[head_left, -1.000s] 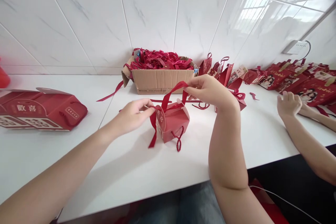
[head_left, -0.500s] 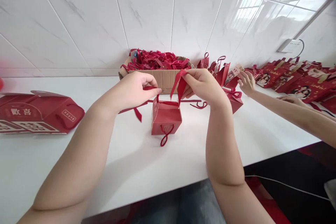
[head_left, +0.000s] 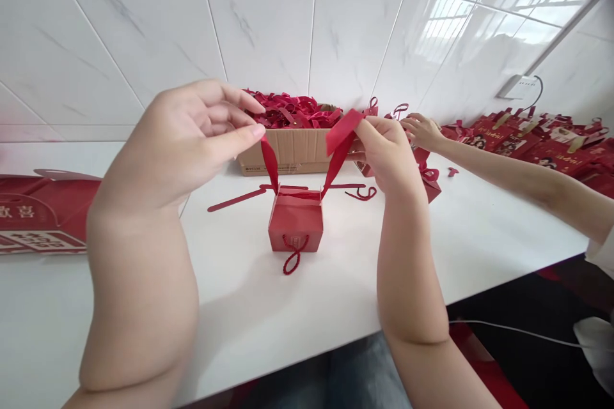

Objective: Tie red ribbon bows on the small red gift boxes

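Note:
A small red gift box (head_left: 295, 220) stands on the white table, its corded handle hanging down at the front. Red ribbon (head_left: 270, 160) runs through its top, both ends raised in a V. My left hand (head_left: 206, 131) pinches one end between thumb and finger, above and left of the box. On the other side, my right hand (head_left: 381, 144) grips the other end, whose tail folds over the fingers. Behind the box lie thin red strips (head_left: 236, 200) and a loose red cord (head_left: 363, 193).
A cardboard box (head_left: 297, 150) full of red ribbons stands against the tiled wall. At left sits a larger red box (head_left: 45, 211). A co-worker's arm (head_left: 513, 169) reaches in from the right among small red boxes. Several red gift bags (head_left: 551, 147) line the back right.
My left hand has moved up and left, drawing its ribbon end out of the box top. My right hand has shifted slightly right with its end. The co-worker's hand has moved left.

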Demonstrator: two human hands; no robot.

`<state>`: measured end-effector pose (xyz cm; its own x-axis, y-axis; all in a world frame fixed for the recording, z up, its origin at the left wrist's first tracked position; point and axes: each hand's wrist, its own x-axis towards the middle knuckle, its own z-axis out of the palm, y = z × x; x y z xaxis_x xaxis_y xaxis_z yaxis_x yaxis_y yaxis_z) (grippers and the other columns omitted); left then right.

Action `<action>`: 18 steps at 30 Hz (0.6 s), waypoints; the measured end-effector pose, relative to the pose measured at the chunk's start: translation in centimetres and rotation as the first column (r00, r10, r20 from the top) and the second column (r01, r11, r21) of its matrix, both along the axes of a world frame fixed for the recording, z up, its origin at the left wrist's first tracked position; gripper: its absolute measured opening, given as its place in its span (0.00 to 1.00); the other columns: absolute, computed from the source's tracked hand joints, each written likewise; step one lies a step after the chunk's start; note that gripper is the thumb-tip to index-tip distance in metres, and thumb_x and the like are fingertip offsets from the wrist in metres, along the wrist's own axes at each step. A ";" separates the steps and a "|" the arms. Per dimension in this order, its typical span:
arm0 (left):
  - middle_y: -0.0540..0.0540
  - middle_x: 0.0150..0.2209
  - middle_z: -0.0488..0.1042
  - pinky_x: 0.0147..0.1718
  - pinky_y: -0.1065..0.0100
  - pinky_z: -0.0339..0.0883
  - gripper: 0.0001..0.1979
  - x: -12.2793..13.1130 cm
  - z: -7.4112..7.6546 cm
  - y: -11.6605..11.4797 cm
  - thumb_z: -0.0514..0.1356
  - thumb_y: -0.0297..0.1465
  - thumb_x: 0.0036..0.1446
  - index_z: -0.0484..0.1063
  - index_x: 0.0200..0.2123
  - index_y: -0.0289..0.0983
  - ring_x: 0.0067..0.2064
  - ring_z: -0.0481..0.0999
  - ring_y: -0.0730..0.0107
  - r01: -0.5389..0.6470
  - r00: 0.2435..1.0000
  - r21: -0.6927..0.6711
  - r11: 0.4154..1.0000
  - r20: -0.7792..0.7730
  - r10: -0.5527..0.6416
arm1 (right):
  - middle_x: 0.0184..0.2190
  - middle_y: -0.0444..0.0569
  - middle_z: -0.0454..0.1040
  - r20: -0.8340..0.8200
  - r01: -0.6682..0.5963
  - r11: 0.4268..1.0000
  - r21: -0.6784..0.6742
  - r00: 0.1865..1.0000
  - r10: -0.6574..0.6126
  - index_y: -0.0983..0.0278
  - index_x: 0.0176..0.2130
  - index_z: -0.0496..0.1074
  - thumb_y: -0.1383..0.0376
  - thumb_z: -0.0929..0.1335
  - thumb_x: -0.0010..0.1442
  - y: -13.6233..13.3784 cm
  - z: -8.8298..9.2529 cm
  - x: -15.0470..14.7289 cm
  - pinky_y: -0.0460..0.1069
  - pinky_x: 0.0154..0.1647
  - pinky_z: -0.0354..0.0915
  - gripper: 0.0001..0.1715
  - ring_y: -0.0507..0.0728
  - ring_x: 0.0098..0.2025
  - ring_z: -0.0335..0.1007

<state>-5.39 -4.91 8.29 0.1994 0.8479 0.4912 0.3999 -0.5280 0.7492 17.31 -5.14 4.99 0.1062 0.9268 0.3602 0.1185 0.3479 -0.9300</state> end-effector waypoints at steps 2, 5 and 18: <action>0.51 0.28 0.75 0.22 0.76 0.60 0.09 -0.1 -0.2 0.4 0.64 0.25 0.50 0.76 0.37 0.37 0.26 0.69 0.80 0.021 0.991 0.038 0.999 0.128 -0.026 | 0.23 0.47 0.74 -0.055 0.007 1.000 -0.008 0.998 -0.008 0.62 0.23 0.69 0.61 0.62 0.64 0.0 0.1 0.1 0.44 0.27 0.68 0.19 0.49 0.27 0.73; 0.52 0.25 0.72 0.17 0.75 0.56 0.10 -0.1 -0.5 1.0 0.66 0.23 0.47 0.76 0.36 0.36 0.22 0.66 0.81 0.078 0.958 0.078 0.994 0.269 -0.096 | 0.23 0.47 0.72 -0.063 0.005 0.999 0.041 0.998 -0.002 0.62 0.24 0.69 0.53 0.64 0.62 -0.1 0.1 0.1 0.46 0.26 0.69 0.21 0.52 0.29 0.74; 0.52 0.30 0.75 0.28 0.73 0.71 0.11 3.4 -2.4 2.4 0.64 0.20 0.50 0.72 0.38 0.36 0.30 0.75 0.76 0.363 0.837 0.190 0.912 0.364 -0.409 | 0.18 0.38 0.57 0.077 -0.249 0.968 -0.011 0.965 0.249 0.62 0.24 0.60 0.56 0.68 0.60 0.4 -1.1 -4.1 0.44 0.17 0.47 0.20 0.45 0.18 0.49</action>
<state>-2.03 -2.48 5.86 0.2734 0.6788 0.6815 -0.1635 -0.6655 0.7283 13.22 -4.70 3.87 -0.1562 0.9209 0.3571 0.0999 0.3744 -0.9219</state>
